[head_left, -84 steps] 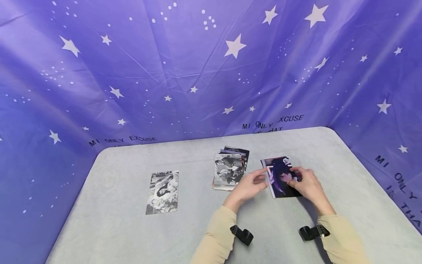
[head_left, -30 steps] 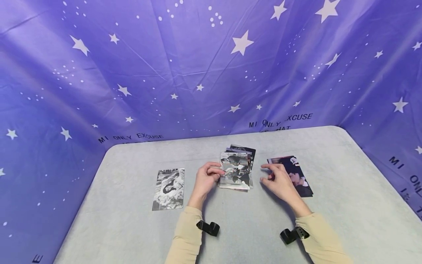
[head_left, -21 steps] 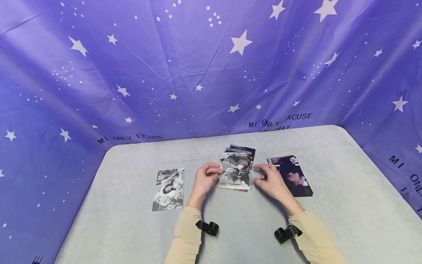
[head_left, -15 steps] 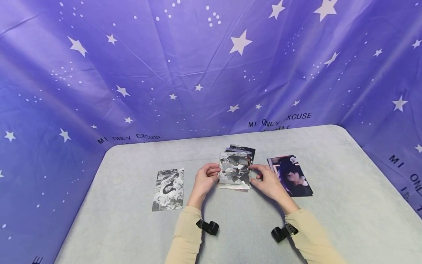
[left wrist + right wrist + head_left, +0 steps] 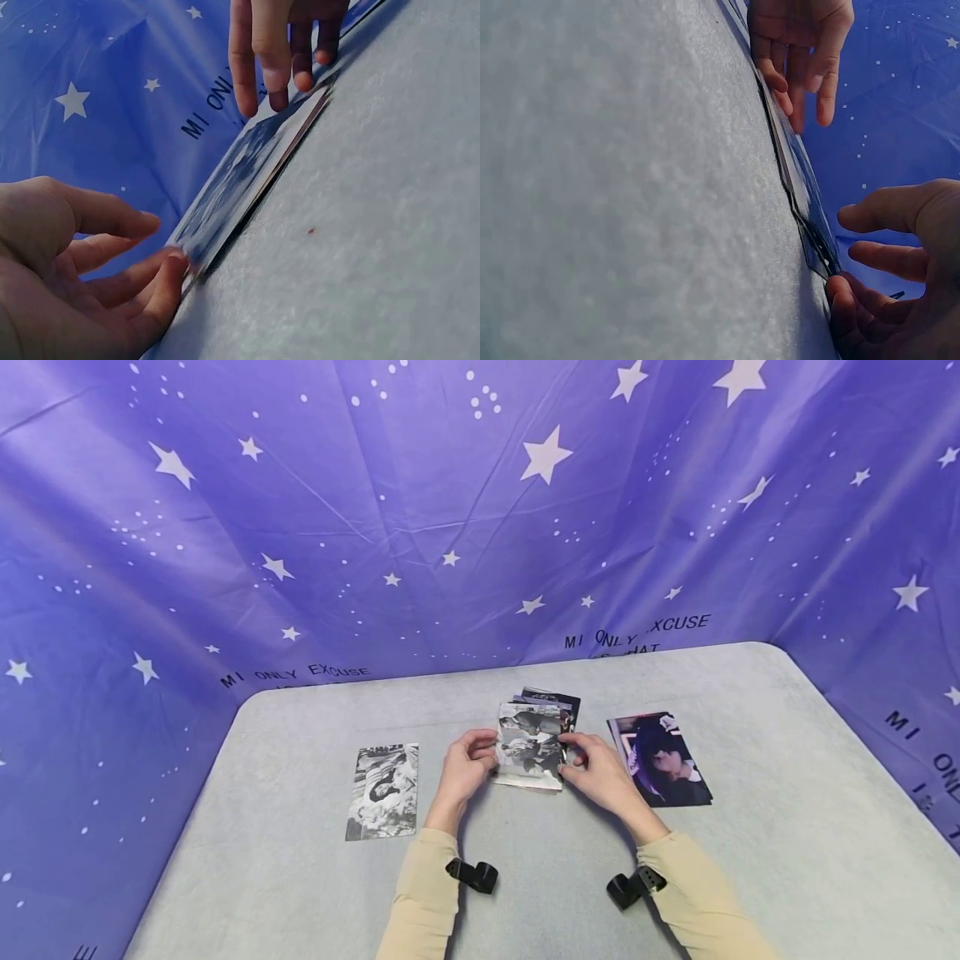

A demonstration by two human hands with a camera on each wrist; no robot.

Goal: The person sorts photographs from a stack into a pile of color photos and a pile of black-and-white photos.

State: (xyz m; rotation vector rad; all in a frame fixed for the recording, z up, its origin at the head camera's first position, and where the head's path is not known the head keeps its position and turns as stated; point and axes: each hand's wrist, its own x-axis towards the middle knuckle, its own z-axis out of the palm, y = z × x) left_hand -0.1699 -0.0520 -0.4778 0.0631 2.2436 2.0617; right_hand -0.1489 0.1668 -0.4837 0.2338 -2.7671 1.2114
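Note:
A stack of photo prints [image 5: 528,747] lies on the table, a black-and-white picture on top and darker prints jutting out behind. My left hand [image 5: 468,766] is at its left edge, fingertips touching the side. From the right, my right hand [image 5: 600,768] touches the opposite edge. In the left wrist view, the left hand [image 5: 97,262] has loosely bent fingers at the stack's corner. The right wrist view shows the right hand [image 5: 900,270] with spread fingers, the lower ones against the stack's edge [image 5: 810,225]. Neither hand wraps round the prints.
A single black-and-white photo [image 5: 382,792] lies to the left. Right of the hands is another pile of photos [image 5: 663,760] with a dark purple picture on top. The grey table [image 5: 262,877] meets a purple star-patterned cloth [image 5: 420,485] at the back and sides.
Both hands have left the right pile for the middle stack. Lately the right hand moved left onto the stack's right edge, and protruding prints there slid inward. The left hand barely moved.

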